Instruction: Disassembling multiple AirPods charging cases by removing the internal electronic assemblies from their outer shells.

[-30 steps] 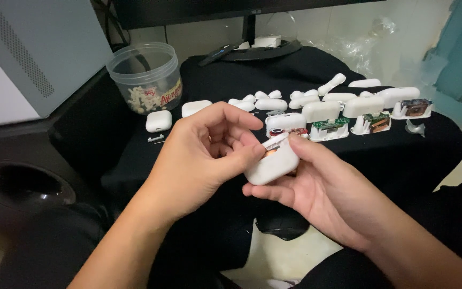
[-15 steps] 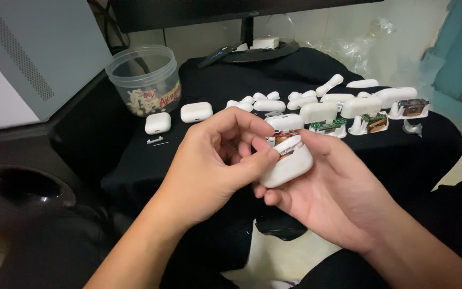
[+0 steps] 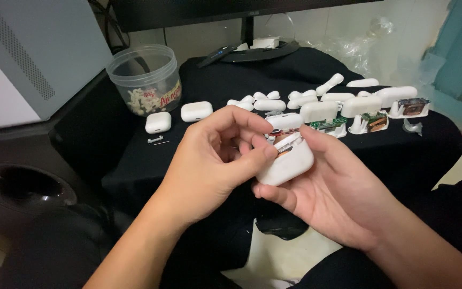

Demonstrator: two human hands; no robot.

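Bench (image 3: 199,160): covered with a black cloth; carries all loose parts.
Grey housing (image 3: 33,53): stands at the far left edge of the bench, vented side facing the cloth.
Monitor stand (image 3: 255,51): at the rear of the bench, behind the parts.
Plastic jar (image 3: 144,80): clear, lid off, rear left on the cloth, small pale pieces at the bottom.
Left hand (image 3: 209,166): fingers curled together, thumb tip and fingertips pressed on the upper edge of the white earbud case.
Right hand (image 3: 332,187): palm up, cradling the white earbud case from below, fingers wrapped around its underside.
White earbud case (image 3: 287,166): held above the front edge of the bench, between both hands; top open, orange and dark inner parts visible at the rim.
Row of case shells (image 3: 338,104): white, spread over the rear right of the cloth, several with green circuit boards beside them.
Closed cases (image 3: 196,111): two, white, just right of the jar.
Small metal pin (image 3: 155,139): lies in front of the left closed case.
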